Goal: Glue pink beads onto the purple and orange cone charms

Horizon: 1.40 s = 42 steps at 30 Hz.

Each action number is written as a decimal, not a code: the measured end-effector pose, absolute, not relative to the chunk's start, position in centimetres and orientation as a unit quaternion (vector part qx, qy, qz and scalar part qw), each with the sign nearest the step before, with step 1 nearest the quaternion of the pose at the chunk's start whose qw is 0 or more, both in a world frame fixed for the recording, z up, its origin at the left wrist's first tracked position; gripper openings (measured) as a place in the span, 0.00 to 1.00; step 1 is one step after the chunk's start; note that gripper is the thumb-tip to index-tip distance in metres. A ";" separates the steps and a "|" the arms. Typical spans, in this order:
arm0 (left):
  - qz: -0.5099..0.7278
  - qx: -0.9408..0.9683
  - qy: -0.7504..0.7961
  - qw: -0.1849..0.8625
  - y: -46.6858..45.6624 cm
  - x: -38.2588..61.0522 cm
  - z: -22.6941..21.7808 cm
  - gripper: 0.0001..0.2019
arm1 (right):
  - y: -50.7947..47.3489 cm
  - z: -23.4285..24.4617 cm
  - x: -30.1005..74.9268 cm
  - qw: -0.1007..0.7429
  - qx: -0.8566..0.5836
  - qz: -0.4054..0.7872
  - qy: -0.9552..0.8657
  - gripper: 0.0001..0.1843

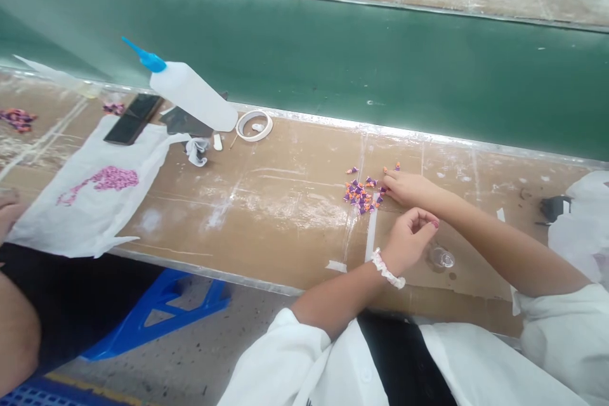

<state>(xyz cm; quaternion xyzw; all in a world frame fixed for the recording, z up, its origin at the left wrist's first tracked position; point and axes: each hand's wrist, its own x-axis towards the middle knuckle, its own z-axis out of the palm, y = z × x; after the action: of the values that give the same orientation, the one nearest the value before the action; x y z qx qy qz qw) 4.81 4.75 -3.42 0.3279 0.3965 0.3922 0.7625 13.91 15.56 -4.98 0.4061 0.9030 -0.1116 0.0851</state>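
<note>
A small heap of purple and orange beads (361,193) lies on the brown cardboard-covered bench (285,216). My right hand (406,189) rests flat beside the heap, its fingertips at the pieces' right edge. Just below it, my left hand (410,240) hovers with curled fingers, a white scrunchie (387,268) on its wrist. I see nothing held in it, though something tiny could be hidden by the fingers. Both of my sleeves are white.
A white glue bottle with a blue nozzle (188,92), a tape roll (254,125) and a dark phone (133,118) lie at the far left. A co-worker's hand (7,212) rests on a white cloth (102,222) holding pink pieces. A green belt (304,57) runs behind.
</note>
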 end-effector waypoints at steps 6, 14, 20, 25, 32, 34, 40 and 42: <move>0.430 0.391 0.444 0.682 4.5 4.6 -3.7 0.09 | 14.6 -2.7 16.7 0.029 0.475 -0.154 0.866 0.07; 0.416 0.603 0.490 0.473 4.4 3.8 -3.5 0.13 | 8.4 0.8 21.6 -0.170 0.444 -0.312 0.823 0.09; 0.305 0.694 0.443 0.478 4.3 3.9 -3.8 0.09 | 5.0 -0.4 22.0 -0.267 0.442 -0.325 0.793 0.08; 0.258 0.717 0.409 0.502 4.2 3.9 -4.2 0.13 | 4.2 -1.3 23.1 -0.266 0.420 -0.377 0.782 0.12; 0.322 0.529 0.416 0.665 4.2 3.6 -3.5 0.17 | 5.2 -4.3 25.8 -0.206 0.648 -0.090 0.728 0.13; 0.329 0.458 0.423 0.709 4.2 3.6 -3.5 0.19 | 5.5 -5.0 26.1 -0.173 0.652 -0.081 0.734 0.13; 0.362 0.396 0.424 0.730 4.2 3.7 -3.5 0.19 | 5.9 -5.7 25.9 -0.168 0.623 -0.118 0.755 0.13; 0.356 0.393 0.426 0.733 4.1 3.7 -3.4 0.18 | 5.9 -5.7 25.8 -0.167 0.623 -0.124 0.754 0.13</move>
<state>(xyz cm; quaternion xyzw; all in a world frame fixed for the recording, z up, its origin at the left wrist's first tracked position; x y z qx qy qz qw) 3.75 4.13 -3.37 0.3927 0.4264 0.3563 0.7328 25.83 5.89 -5.69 0.6227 0.7543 -0.1242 -0.1668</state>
